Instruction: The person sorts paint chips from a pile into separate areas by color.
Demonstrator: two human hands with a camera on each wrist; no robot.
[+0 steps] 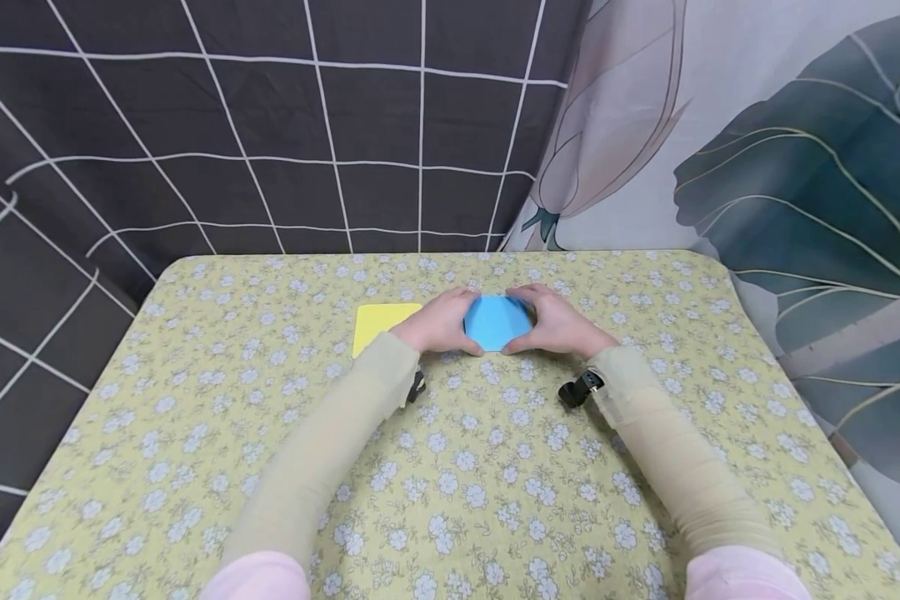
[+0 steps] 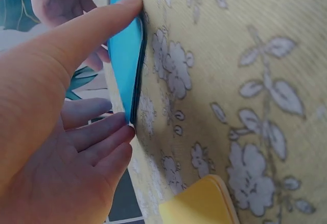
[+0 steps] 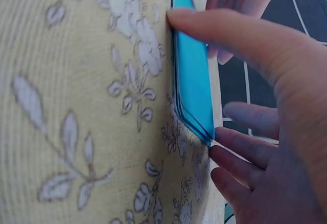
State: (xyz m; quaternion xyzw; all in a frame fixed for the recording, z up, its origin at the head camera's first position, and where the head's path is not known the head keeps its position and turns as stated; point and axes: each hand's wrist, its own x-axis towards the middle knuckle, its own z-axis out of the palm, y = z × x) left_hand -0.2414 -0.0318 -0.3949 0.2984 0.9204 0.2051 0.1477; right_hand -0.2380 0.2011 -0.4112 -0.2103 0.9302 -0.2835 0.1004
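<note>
A flat blue six-sided stack of thin sheets (image 1: 497,323) lies on the flowered tablecloth, its layered edge showing in both wrist views. From its left side my left hand (image 1: 444,322) holds it, thumb at the near edge and fingertips at the far edge. My right hand (image 1: 561,323) grips the right side in the same way. In the right wrist view, the fingertips (image 3: 217,141) touch a corner where the layers spread slightly. Just left of my left hand is a yellow rounded-corner piece (image 1: 378,323), partly hidden by that hand and wrist.
The flowered tablecloth (image 1: 450,483) covers the table. Behind it hangs a dark cloth with a white grid (image 1: 270,108), and a leaf-patterned curtain (image 1: 817,217) is at the right. A small black camera (image 1: 577,389) is strapped at the right wrist.
</note>
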